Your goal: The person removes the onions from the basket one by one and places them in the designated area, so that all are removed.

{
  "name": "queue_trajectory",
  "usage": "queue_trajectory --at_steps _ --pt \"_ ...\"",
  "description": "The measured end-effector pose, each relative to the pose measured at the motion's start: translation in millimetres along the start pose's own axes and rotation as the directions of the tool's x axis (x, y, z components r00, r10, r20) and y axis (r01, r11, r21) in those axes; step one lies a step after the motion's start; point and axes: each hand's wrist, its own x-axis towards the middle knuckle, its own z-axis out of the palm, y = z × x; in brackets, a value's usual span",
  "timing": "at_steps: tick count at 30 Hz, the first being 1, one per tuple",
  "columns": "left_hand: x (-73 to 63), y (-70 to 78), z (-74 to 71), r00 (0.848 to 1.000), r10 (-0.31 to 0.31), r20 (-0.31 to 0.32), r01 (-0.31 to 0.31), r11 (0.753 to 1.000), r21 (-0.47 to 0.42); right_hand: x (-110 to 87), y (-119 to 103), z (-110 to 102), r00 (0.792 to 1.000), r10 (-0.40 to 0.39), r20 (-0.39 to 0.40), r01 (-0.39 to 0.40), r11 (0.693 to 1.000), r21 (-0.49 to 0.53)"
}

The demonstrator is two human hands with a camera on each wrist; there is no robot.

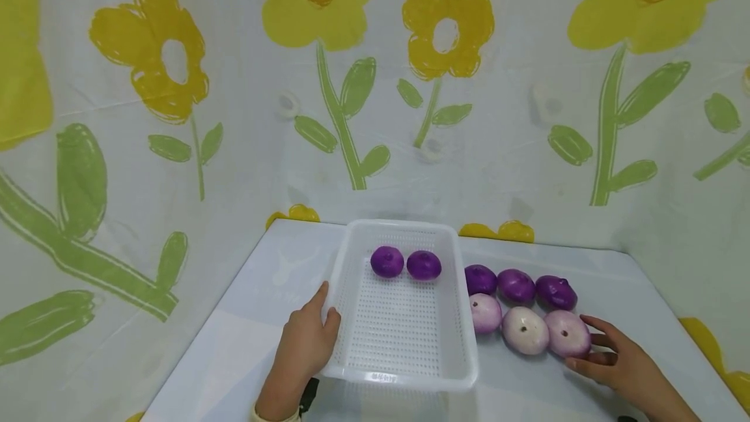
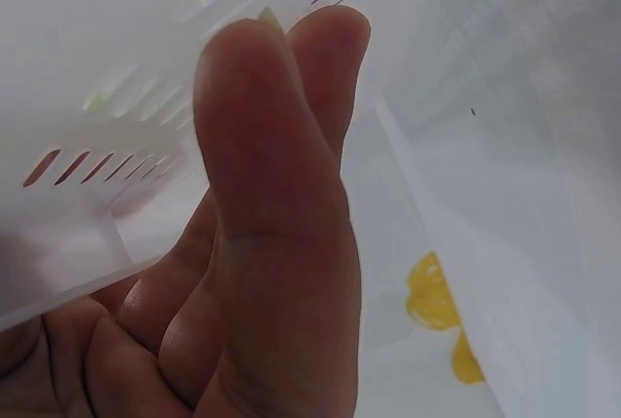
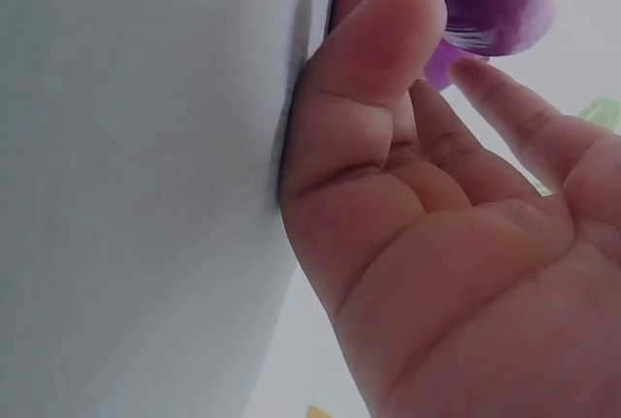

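A white perforated plastic basket [image 1: 465,344] stands mid-table in the head view. Two purple onions [image 1: 387,262] lie at its far end. My left hand [image 1: 306,337] holds the basket by its left side, thumb close to the rim; in the left wrist view, thumb and fingers are up against the slotted basket wall [image 2: 116,11]. On the right, my right hand [image 1: 624,363] curls its thumb and fingers round a pale pinkish onion [image 1: 567,333], at the right end of the front row. The right wrist view shows only part of an onion [image 3: 485,1] beyond the fingertips.
Beside the held onion sit a whitish onion [image 1: 525,330] and another pale one [image 1: 486,313], partly behind the basket's rim. Three purple onions [image 1: 516,286] form a row behind them. The white table [image 1: 246,298] meets a flower-printed cloth [image 1: 504,148] at the back and sides.
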Motion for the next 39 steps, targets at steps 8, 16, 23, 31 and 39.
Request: queue_trajectory --at_steps 8,16,23,31,39 --pt "1.5 0.1 -0.6 1.000 0.001 -0.009 -0.001 1.000 -0.008 -0.6 -2.4 -1.0 1.000 -0.019 -0.001 0.019 1.000 -0.015" --pt "2.8 -0.6 -1.3 1.000 -0.010 0.003 0.010 1.000 -0.015 -0.2 -2.2 2.0 1.000 -0.006 0.001 0.006 1.000 -0.016" --pt "4.3 -3.7 -2.4 1.000 0.011 -0.006 -0.011 1.000 -0.005 -1.4 -3.7 2.7 1.000 -0.015 0.003 0.015 1.000 0.000" --pt "0.6 -4.6 -2.1 1.000 0.003 0.004 -0.003 1.000 -0.002 -5.9 -0.2 -4.8 1.000 0.004 0.018 -0.004 0.999 -0.032" --pt "-1.8 -2.6 1.0 1.000 0.010 -0.009 -0.010 1.000 -0.008 -8.7 -9.3 -21.4 0.976 -0.170 -0.138 0.136 0.964 -0.227"
